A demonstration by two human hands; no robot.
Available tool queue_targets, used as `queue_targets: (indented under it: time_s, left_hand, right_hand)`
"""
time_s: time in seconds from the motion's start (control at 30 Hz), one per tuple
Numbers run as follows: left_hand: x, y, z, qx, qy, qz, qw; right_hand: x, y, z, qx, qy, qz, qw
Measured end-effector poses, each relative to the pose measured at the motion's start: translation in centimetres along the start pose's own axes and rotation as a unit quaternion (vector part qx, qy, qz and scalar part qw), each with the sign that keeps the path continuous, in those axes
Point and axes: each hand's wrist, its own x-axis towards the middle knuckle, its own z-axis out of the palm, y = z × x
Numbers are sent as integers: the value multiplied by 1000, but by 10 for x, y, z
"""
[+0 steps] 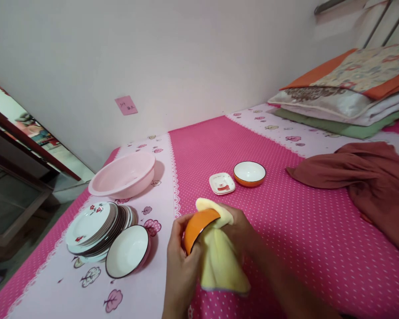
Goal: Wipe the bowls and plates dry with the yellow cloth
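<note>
An orange bowl [199, 226] is tilted on its side, gripped at its rim by my left hand [182, 261]. My right hand [237, 228] is closed on a yellow cloth [219, 263], pressing it against the bowl; part of the cloth folds over the upper rim and the rest hangs below. The fingers of my right hand are partly hidden by the cloth. Just beyond my hands lies a small white square dish [222, 183] with a red figure on it. Beside that dish stands an orange bowl with a white inside [249, 173], upright.
To the left, a stack of plates [89, 223] touches a leaning white bowl [127, 251]. Behind them sits a pink basin [123, 177]. Brown-red fabric [359, 181] lies at the right, below piled pillows [349, 93]. A wall [186, 57] rises behind the pink dotted bedsheet [202, 150].
</note>
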Motion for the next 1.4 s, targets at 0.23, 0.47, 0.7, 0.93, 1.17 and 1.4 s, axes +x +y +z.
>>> queue_targets:
  time_s: [0.23,0.47,0.7,0.93,1.17,1.4]
  left_hand:
    - [3,-2,-3,29,23,-13,999]
    - [2,-10,-4,-96,96,-45,990]
    - [-4,-12,0,-174,149,-68,971]
    - [-4,-9,4,-191,138,-69,969]
    - [5,-8,-10,-72,52,-35,995]
    - [8,-16,-12,-38,48,-34,998]
  right_hand:
    - [-6,-8,1,-148,-49,-66,986]
    - [-3,-3,12,-5,-23,5,1000]
    - [-4,11,32,135,40,49,989]
    - [-8,25,44,228,49,76,969]
    - [-2,6,16,17,27,30,999]
    - [-2,2,8,-108,-33,-36,993]
